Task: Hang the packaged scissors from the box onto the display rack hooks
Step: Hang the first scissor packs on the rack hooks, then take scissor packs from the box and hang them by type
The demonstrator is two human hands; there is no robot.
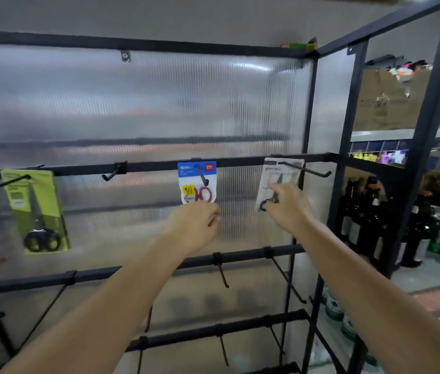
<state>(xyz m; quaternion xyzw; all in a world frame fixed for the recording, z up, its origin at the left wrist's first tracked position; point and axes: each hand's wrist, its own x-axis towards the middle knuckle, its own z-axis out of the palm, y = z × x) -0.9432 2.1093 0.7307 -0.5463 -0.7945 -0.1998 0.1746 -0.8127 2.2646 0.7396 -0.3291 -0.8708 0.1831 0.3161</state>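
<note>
Fingers of both hands pinch packs on the rack's (240,164) middle bar: left hand (196,221) grips the blue pack (196,182) with red scissors, right hand (289,203) the white pack (281,182). A third, green pack (35,209) hangs leftward.

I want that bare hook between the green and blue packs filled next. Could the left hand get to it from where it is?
Probably yes: the left hand sits just below the blue pack, and nothing blocks the way to the bare hook.
</note>
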